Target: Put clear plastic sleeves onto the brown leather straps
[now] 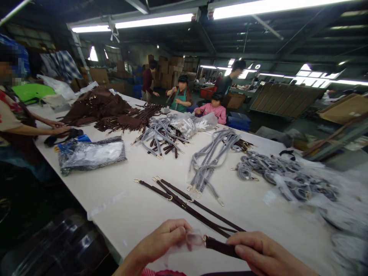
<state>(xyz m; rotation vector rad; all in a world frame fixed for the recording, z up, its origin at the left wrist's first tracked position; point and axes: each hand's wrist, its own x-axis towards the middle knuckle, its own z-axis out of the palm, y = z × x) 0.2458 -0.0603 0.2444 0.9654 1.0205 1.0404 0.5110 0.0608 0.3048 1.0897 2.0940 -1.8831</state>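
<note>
Near the table's front edge my left hand (168, 237) pinches a clear plastic sleeve (184, 245). Its mouth lies around the metal clasp at the end of a dark brown strap. My right hand (258, 251) is closed on that brown strap (220, 246), a little behind the clasp, fingers on top and thumb at the side. Just beyond my hands, several more brown straps (184, 205) with gold buckles and clasps lie stretched out side by side on the white table (138, 214). How far the clasp sits inside the plastic is blurred.
Grey-wrapped straps (209, 161) lie in a loose bundle ahead, with coiled wrapped straps (276, 168) to the right. A brown pile (100, 107) and a plastic-wrapped package (94, 153) are at the left. A person's hands (60, 129) work there; other people are beyond the table.
</note>
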